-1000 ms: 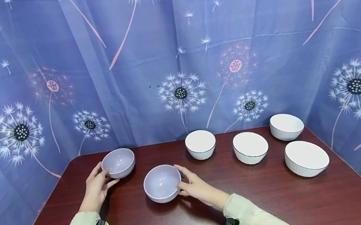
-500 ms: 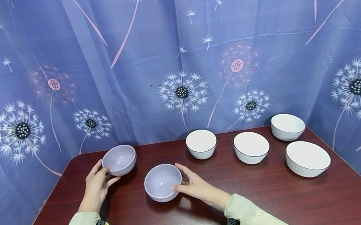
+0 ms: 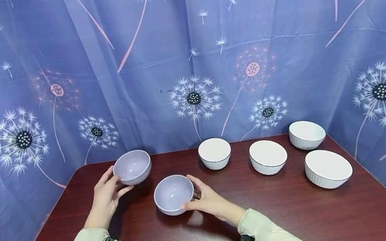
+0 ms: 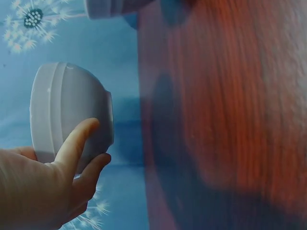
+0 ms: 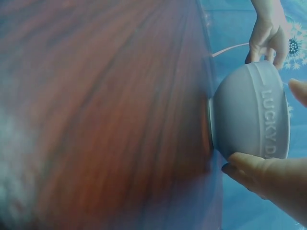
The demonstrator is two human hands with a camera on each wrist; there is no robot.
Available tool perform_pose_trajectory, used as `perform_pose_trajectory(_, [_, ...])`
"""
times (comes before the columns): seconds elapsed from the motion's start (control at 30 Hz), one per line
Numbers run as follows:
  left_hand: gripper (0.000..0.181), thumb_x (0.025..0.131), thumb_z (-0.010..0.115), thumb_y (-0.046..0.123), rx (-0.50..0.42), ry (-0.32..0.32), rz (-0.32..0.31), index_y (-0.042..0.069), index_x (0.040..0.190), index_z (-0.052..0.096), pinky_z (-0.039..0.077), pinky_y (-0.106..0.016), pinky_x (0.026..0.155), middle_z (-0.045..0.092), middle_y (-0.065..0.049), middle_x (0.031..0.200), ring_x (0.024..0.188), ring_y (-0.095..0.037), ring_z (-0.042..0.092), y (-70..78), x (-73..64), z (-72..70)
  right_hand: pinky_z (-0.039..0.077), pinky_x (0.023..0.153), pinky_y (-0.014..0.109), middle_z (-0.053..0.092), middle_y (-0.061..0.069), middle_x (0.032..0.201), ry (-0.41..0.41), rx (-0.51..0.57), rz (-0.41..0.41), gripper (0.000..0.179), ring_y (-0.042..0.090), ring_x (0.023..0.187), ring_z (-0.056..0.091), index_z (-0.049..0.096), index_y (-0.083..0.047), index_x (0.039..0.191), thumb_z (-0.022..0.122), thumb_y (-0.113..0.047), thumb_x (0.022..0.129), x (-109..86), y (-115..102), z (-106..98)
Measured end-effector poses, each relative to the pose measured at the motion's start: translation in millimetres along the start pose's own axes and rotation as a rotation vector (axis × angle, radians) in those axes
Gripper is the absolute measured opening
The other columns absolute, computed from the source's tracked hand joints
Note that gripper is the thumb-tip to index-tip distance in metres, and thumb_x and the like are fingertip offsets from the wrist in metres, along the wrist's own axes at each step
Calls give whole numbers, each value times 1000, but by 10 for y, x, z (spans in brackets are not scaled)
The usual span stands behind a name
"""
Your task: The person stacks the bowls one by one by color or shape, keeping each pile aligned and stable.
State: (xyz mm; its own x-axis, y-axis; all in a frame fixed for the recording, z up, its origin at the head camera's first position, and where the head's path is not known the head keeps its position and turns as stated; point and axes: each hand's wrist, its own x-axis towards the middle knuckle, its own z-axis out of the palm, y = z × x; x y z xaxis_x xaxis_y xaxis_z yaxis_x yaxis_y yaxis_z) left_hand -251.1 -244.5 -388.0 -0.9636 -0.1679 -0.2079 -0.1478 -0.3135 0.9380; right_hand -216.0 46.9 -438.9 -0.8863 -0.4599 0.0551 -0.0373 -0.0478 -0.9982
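Observation:
My left hand (image 3: 104,198) grips a lavender bowl (image 3: 132,167) by its left side, near the back left of the table. In the left wrist view that bowl (image 4: 79,108) is raised off the tabletop, with fingers under its lower wall. A second lavender bowl (image 3: 173,194) stands nearer the middle. The right hand (image 3: 210,202) holds it from the right, its thumb at the near side of the rim. Raised letters, partly covered, show on this bowl (image 5: 249,112) in the right wrist view. Its foot is at or very close to the table.
On the dark red wooden table (image 3: 268,214), two white textured bowls (image 3: 215,155) (image 3: 268,158) stand right of centre. Two white ribbed bowls (image 3: 307,136) (image 3: 328,170) stand near the right edge. A blue dandelion-print curtain (image 3: 144,103) hangs behind.
The left bowl has risen and shifted right in my left hand. My right thumb has slid left along the near rim of the other bowl, which has stayed nearly in place.

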Motion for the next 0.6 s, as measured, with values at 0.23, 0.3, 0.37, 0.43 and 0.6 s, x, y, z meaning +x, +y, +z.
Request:
perform_pose_trajectory(0.23, [64, 97, 38, 0, -19, -44, 23, 14, 155, 15, 52, -40, 86, 19, -18, 154, 89, -10, 61, 74, -117, 112, 23, 113, 47, 24, 26, 152, 29, 54, 16, 94, 41, 139, 25, 15, 3, 151, 74, -2, 78, 0, -19, 3])
perform_pose_trajectory(0.3, [64, 97, 38, 0, -17, -62, 29, 14, 155, 15, 53, -40, 85, 19, -18, 153, 90, -10, 61, 87, -161, 147, 23, 113, 46, 23, 26, 153, 39, 64, 25, 94, 41, 140, 24, 16, 3, 151, 74, -2, 77, 1, -24, 7])
perform_pose_trajectory(0.37, [64, 97, 38, -1, -22, -78, 32, 13, 155, 15, 53, -39, 85, 20, -18, 152, 90, -11, 61, 97, -202, 178, 23, 113, 45, 22, 25, 154, 44, 80, 35, 95, 40, 140, 23, 16, 2, 151, 74, -1, 77, 3, -22, 11])
perform_pose_trajectory(0.43, [63, 98, 38, -1, -26, -93, 35, 12, 155, 16, 54, -39, 84, 21, -18, 151, 89, -11, 61, 102, -243, 209, 22, 113, 45, 21, 24, 154, 48, 90, 42, 95, 39, 141, 22, 16, 2, 151, 74, -1, 77, 2, -21, 19])
perform_pose_trajectory(0.6, [61, 98, 39, -1, -31, -135, 40, 10, 155, 17, 55, -39, 82, 23, -19, 149, 85, -10, 63, 91, -331, 272, 21, 113, 46, 20, 23, 155, 58, 101, 45, 95, 39, 141, 21, 17, 1, 152, 74, 0, 76, -12, -25, 38])
